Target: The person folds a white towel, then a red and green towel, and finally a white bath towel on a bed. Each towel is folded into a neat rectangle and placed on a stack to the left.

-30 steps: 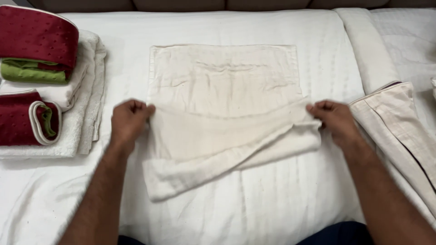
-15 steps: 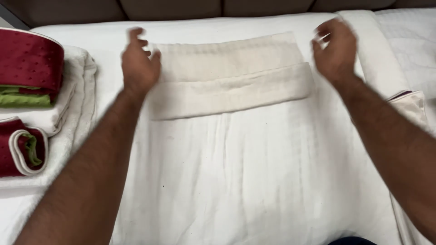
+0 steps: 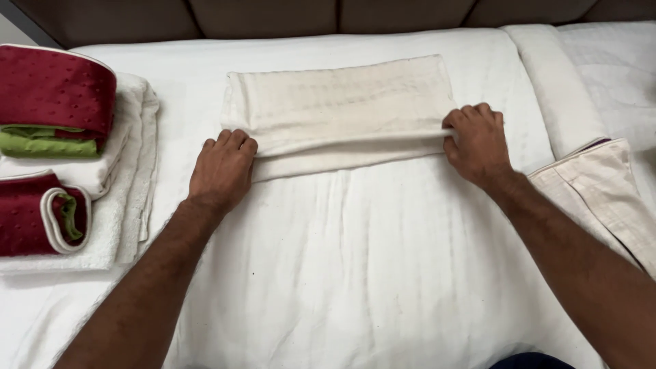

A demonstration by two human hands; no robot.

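At centre frame, the left hand (image 3: 222, 167) and right hand (image 3: 477, 142) pinch the near corners of a folded cream towel (image 3: 338, 109) on the bed (image 3: 355, 273).

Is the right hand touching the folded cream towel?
Touching. The head view shows the right hand gripping the near right edge of the cream towel, fingers curled over the fold.

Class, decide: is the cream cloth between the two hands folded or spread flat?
Folded. The cream cloth lies as a narrow band with layered edges along its near side, where the left hand and right hand grip its ends.
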